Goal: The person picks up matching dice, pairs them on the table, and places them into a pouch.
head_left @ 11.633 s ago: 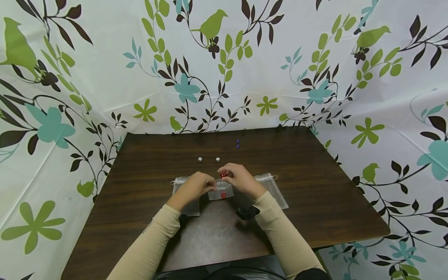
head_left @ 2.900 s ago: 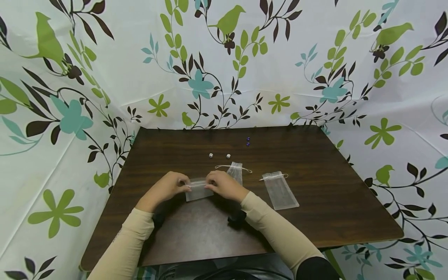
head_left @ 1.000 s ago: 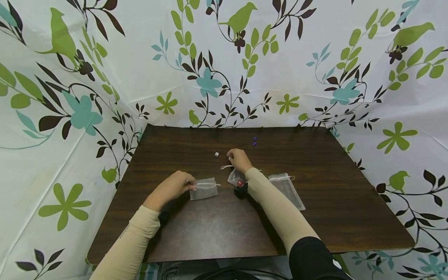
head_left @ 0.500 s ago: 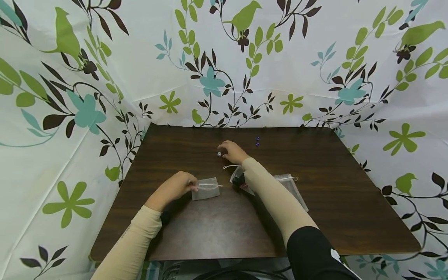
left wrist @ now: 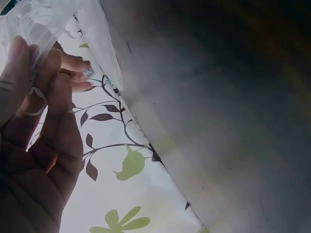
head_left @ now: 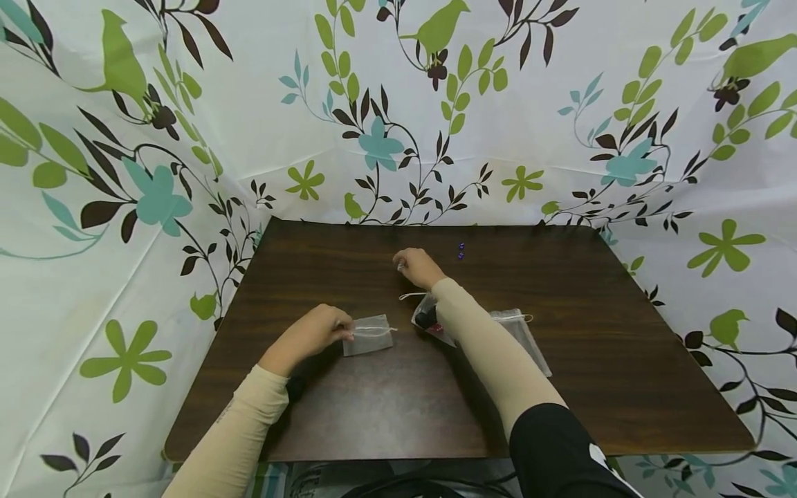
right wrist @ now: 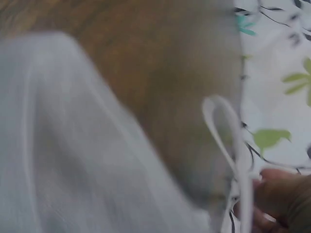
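My left hand (head_left: 316, 328) pinches the left edge of a small sheer white drawstring bag (head_left: 369, 339) near its opening. Close up in the left wrist view, the thumb and fingers grip the bunched mesh (left wrist: 41, 19). My right hand (head_left: 420, 268), reaching over the middle of the table, pinches a white die (head_left: 401, 266) in its fingertips. A second mesh bag (head_left: 441, 337), with red dice inside, lies partly hidden below the right forearm. In the right wrist view, a blurred bag (right wrist: 97, 145) and its white cord loop (right wrist: 221, 114) fill the foreground.
Two small blue dice (head_left: 461, 251) stand towards the back of the brown table (head_left: 560, 290). A third mesh bag (head_left: 526, 339) lies right of the forearm, partly covered by it. A patterned curtain (head_left: 398, 138) hangs directly behind the table.
The red dice went into a bag, now set down in the middle. My left hand took hold of another bag. My right hand reached forward and picked up the white dice from the table.
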Tool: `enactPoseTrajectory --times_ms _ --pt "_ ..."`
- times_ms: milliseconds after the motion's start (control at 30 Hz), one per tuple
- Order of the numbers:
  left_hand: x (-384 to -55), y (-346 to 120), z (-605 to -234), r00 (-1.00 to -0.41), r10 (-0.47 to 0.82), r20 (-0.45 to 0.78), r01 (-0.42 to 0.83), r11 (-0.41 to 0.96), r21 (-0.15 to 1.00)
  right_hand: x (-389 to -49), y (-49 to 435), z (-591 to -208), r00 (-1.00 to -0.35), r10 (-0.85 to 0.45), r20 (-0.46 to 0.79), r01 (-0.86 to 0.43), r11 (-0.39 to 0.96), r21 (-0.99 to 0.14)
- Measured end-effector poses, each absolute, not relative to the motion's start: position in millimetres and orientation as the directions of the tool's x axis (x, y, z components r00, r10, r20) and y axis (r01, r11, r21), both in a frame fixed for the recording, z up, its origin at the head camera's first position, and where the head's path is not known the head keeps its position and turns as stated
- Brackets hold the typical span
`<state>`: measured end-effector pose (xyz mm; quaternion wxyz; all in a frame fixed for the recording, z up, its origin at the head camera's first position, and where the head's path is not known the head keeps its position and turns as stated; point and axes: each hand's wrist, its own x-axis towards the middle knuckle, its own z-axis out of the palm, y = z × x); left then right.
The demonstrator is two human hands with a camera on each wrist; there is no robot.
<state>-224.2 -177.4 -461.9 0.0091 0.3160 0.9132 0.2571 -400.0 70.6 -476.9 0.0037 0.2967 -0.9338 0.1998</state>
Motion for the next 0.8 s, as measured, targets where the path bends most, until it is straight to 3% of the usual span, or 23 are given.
enactPoseTrajectory --times_ms 100,233,367,800 --pt "-223.7 -175.8 -460.9 -0.803 0.579 0.141 0.568 0.673 0.474 -396.9 88.6 -471.7 -0.865 -0.478 0.154 -0.498 0.781 -0.377" --pt "-223.1 -175.3 -460.9 -0.808 0.575 0.127 0.559 0.68 0.474 -391.0 106.2 -470.3 -0.895 -0.443 0.053 -0.432 0.832 -0.349" --pt "-223.4 -175.5 -462.6 -0.809 0.574 0.124 0.555 0.68 0.478 -388.2 111.7 -473.5 -0.875 -0.484 -0.01 -0.448 0.816 -0.366" --pt "-223.8 -167.0 -462.2 -0.805 0.581 0.122 0.563 0.68 0.47 -384.8 106.7 -476.8 -0.851 -0.525 -0.012 -0.48 0.787 -0.387"
